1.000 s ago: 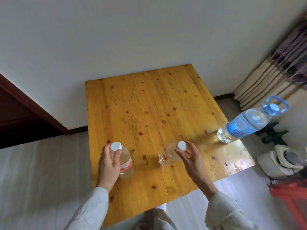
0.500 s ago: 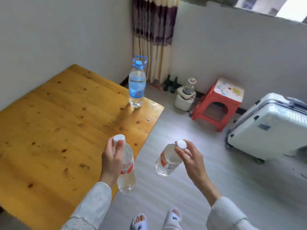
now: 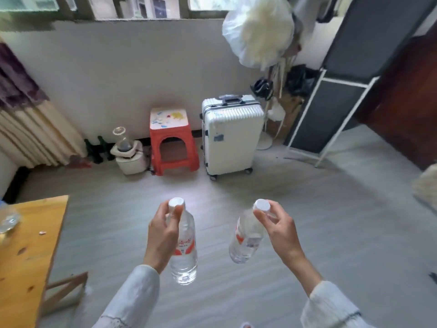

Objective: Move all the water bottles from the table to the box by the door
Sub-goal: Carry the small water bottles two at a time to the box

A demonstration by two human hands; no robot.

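My left hand (image 3: 160, 235) grips a clear water bottle (image 3: 185, 252) with a white cap and red label by its neck; it hangs upright over the grey floor. A second such bottle (image 3: 246, 237) is held near its cap by my right hand (image 3: 279, 229) and tilts slightly left. The wooden table (image 3: 28, 245) lies at the left edge. The base of the large blue-labelled bottle (image 3: 8, 218) shows blurred on the table's corner. No box or door opening is in view.
Against the far wall stand a red plastic stool (image 3: 171, 140), a white suitcase (image 3: 230, 136) and a small white appliance (image 3: 128, 155). A dark fabric wardrobe (image 3: 331, 110) stands at the right, a white bag (image 3: 260, 31) hangs above. Curtains (image 3: 28, 129) are left.
The view has swung right, away from the table, toward the stool and suitcase. Both hands have carried their bottles off the table and out over the floor.
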